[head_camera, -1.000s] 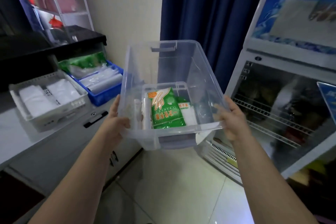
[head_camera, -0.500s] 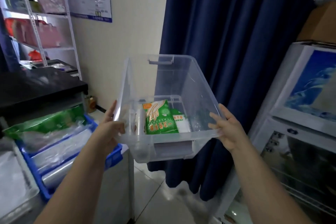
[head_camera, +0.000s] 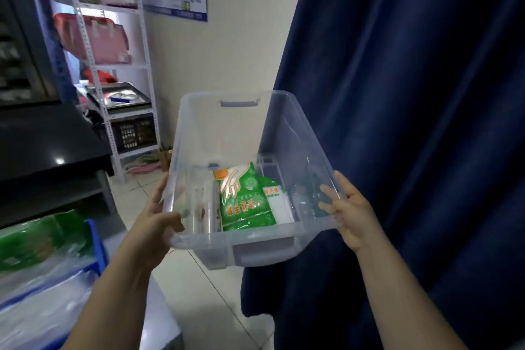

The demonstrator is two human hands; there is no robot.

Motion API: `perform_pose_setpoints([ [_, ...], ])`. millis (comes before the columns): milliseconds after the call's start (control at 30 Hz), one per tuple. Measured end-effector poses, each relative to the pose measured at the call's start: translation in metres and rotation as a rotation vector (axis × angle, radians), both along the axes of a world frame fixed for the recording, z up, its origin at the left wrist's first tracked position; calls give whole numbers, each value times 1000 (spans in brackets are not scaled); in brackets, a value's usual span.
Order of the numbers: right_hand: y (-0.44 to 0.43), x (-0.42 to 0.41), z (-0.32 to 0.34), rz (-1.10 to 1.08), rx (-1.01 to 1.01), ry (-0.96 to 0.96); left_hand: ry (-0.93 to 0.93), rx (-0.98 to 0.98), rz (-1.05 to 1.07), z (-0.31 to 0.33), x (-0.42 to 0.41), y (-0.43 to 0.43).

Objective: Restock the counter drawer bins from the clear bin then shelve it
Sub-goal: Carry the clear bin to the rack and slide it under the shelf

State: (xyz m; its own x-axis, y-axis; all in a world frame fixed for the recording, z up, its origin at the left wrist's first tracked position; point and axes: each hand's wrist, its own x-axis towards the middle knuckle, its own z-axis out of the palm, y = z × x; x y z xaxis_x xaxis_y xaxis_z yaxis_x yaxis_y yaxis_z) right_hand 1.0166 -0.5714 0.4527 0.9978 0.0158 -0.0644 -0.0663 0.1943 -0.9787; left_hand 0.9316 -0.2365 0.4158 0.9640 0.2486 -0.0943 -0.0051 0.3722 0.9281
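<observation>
Clear plastic, the large rectangular storage bin [head_camera: 252,179] is carried in mid-air at chest height, off any surface, so I judge the restocking largely finished and the shelving step under way but not yet done. Left of the bin, farther back against the cream wall, a white metal shelving rack [head_camera: 113,60] stands with pink bags on its upper levels, a likely place for it, though I cannot tell which level is meant. Right of the bin hangs a dark navy curtain [head_camera: 412,122]; below it lies pale tiled floor [head_camera: 204,293]. Below and left of the bin, a blue plastic counter bin [head_camera: 93,247] is packed with clear-wrapped and green packets, blurred. The left hand [head_camera: 153,224] curls around the bin's near left corner, thumb over the rim; the right hand [head_camera: 349,213] presses flat on the right wall, fingers spread. Inside the bin, a few things remain: a green printed packet of disposable gloves [head_camera: 244,196] with a smaller white packet [head_camera: 277,202] just beside it.
</observation>
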Motion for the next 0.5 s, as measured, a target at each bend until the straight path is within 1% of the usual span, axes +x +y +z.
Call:
perform_pose_setpoints([
  [167, 33, 132, -10, 216, -19, 53, 62, -44, 200, -14, 69, 9],
  [300, 75, 225, -26, 343, -11, 86, 109, -57, 339, -22, 121, 25],
  [400, 115, 285, -40, 413, 1, 94, 137, -51, 415, -25, 163, 46],
  [500, 164, 349, -56, 486, -7, 108, 158, -36, 476, -32, 214, 85],
])
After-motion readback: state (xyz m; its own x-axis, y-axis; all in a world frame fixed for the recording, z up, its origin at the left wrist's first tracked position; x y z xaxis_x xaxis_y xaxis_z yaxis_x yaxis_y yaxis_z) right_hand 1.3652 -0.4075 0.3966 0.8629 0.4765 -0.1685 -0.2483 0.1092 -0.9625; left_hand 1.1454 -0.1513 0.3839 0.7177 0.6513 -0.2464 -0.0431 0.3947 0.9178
